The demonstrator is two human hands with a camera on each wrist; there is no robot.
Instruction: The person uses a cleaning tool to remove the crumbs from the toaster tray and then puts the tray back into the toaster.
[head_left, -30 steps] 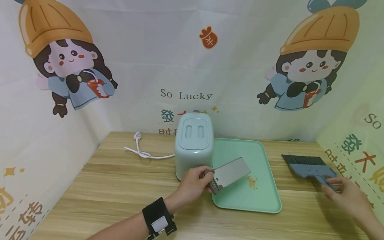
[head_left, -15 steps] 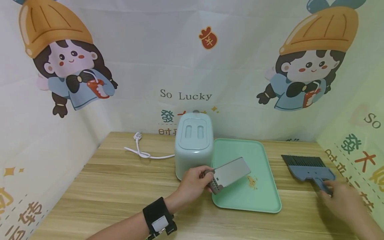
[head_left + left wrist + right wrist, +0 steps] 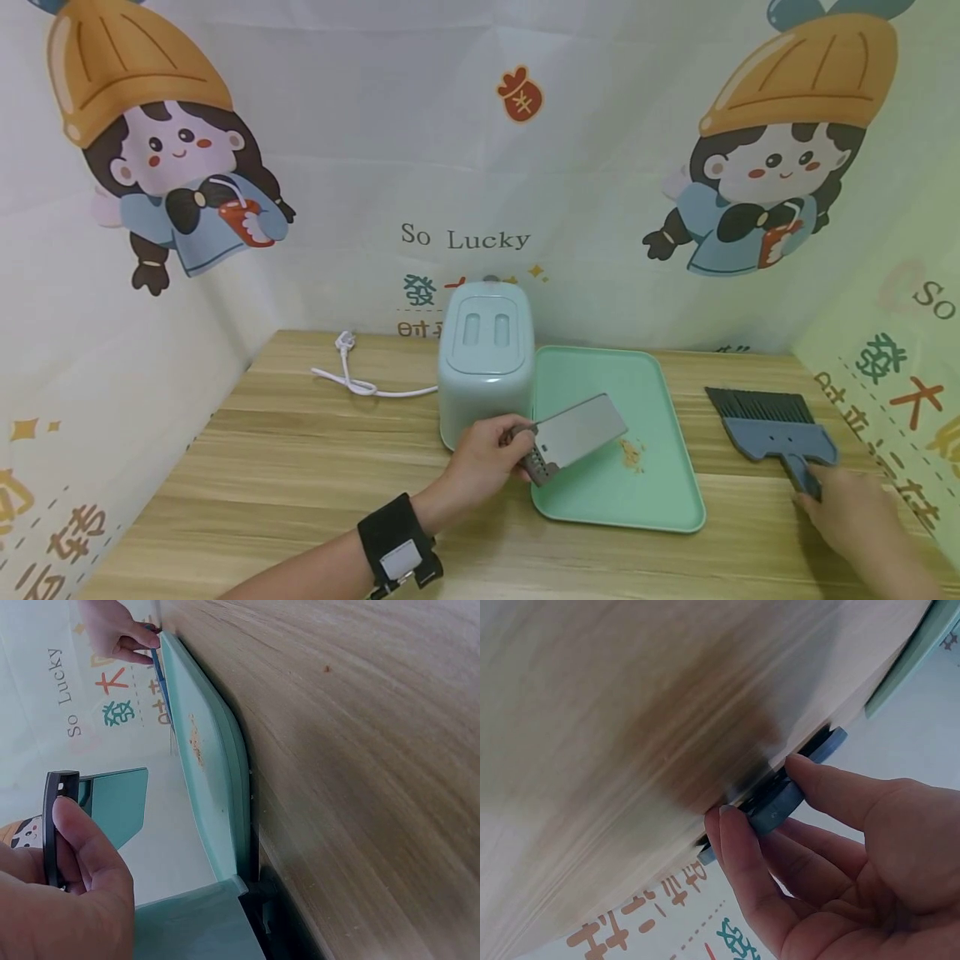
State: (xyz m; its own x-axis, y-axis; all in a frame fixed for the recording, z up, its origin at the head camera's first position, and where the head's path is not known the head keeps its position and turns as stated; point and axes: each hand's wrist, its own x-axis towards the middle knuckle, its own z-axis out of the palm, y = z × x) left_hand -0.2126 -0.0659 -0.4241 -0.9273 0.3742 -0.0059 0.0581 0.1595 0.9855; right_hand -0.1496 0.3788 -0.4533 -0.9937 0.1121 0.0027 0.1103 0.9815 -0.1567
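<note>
My left hand [image 3: 483, 458] grips the grey end of a flat metal crumb tray [image 3: 583, 429], thumb on top. The crumb tray is tilted above the left part of a green serving tray [image 3: 592, 375], on which a small heap of crumbs [image 3: 631, 455] lies. Just behind that hand stands a pale green toaster [image 3: 486, 333]. On the right, my right hand [image 3: 855, 508] holds a blue-grey brush [image 3: 780, 437] by its handle; the dark bristles point away from me. In the right wrist view, thumb and fingers pinch the handle [image 3: 778, 808] low over the table.
A white power cord [image 3: 360, 387] with a plug lies on the wooden table [image 3: 300, 492], left of the toaster. Printed cloth [image 3: 360, 150] hangs behind and at both sides. Wood shows between the serving tray and the brush.
My right hand has shifted slightly left and nearer to me, closing more around the handle. The brush has turned a little, its handle end swinging left. The left hand and crumb tray stay still.
</note>
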